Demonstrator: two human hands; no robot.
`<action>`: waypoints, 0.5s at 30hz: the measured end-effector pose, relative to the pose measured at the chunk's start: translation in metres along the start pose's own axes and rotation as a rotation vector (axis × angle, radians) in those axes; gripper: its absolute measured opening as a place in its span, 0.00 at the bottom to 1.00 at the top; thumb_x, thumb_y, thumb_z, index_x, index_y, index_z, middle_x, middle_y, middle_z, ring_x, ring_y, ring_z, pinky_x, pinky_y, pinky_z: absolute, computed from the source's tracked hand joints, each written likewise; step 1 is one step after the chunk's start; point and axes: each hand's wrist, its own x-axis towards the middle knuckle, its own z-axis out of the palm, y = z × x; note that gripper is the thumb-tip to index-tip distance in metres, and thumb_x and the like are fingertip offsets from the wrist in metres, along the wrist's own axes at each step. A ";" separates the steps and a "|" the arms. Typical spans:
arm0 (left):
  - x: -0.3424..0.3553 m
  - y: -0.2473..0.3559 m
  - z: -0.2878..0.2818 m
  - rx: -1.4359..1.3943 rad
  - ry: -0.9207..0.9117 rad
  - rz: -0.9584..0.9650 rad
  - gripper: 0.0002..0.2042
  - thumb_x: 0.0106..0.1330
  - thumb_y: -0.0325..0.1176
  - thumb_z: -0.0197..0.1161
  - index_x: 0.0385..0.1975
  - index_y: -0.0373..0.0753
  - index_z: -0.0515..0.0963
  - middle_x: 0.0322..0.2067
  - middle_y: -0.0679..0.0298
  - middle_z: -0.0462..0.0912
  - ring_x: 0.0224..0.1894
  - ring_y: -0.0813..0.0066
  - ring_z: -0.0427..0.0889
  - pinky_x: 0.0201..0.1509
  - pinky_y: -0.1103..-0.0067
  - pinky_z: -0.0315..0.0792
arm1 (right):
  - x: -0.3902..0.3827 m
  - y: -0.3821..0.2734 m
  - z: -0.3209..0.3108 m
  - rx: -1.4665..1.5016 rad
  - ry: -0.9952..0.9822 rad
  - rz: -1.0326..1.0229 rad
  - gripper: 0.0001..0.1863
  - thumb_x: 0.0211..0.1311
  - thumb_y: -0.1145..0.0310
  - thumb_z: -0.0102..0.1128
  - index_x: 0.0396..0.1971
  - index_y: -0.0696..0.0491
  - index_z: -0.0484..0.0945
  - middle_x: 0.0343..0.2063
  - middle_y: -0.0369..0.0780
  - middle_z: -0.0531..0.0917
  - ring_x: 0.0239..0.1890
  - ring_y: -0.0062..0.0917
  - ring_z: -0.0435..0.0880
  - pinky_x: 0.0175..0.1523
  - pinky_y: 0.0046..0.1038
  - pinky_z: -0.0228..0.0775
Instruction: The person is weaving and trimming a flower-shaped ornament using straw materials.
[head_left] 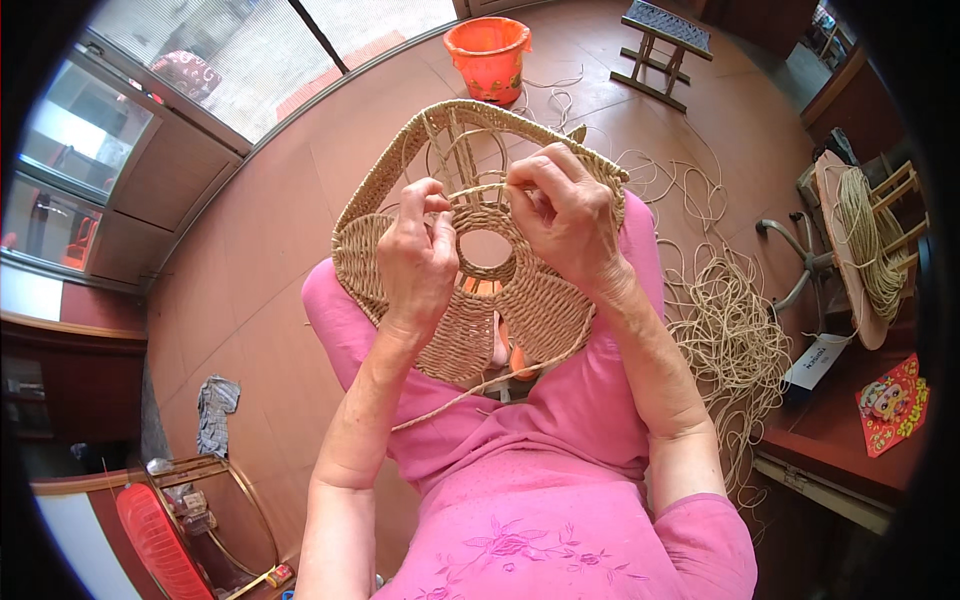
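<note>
Way through left, over floor (240,310) — rope pile (730,335) blocks right, bucket (488,62) stands far, stool (662,50) far right; woven ring (490,215) open at centre.

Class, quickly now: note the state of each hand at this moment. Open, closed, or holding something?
Left hand: closed, holding tan twisted cord.
Right hand: closed, holding the same cord farther right.

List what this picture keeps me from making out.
In the head view:
Grip of left hand and right hand on the cord: covered by their own fingers.
Orange footwear: mostly behind the woven piece.
Bottom inside the orange bucket: hidden by its near wall.
Pink top: cut off by the lower edge.
</note>
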 end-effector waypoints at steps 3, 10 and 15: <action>0.002 -0.001 0.002 0.127 -0.027 0.024 0.15 0.65 0.23 0.59 0.51 0.42 0.72 0.32 0.58 0.85 0.31 0.60 0.85 0.35 0.66 0.77 | -0.001 0.006 0.001 -0.125 -0.071 -0.095 0.05 0.57 0.75 0.64 0.31 0.53 0.76 0.29 0.39 0.76 0.26 0.30 0.83 0.28 0.32 0.76; 0.011 -0.007 0.006 0.096 -0.053 0.044 0.25 0.66 0.19 0.54 0.64 0.40 0.67 0.48 0.52 0.84 0.22 0.79 0.81 0.25 0.81 0.76 | 0.002 0.006 0.005 -0.290 -0.069 -0.198 0.06 0.57 0.74 0.63 0.29 0.54 0.73 0.28 0.40 0.73 0.26 0.33 0.83 0.28 0.35 0.75; 0.027 0.002 -0.002 -0.363 -0.194 -0.210 0.33 0.65 0.17 0.50 0.72 0.38 0.53 0.58 0.41 0.75 0.22 0.80 0.82 0.24 0.85 0.76 | 0.006 0.001 0.012 -0.307 -0.100 -0.247 0.06 0.55 0.74 0.62 0.29 0.54 0.72 0.28 0.41 0.73 0.24 0.32 0.83 0.27 0.34 0.75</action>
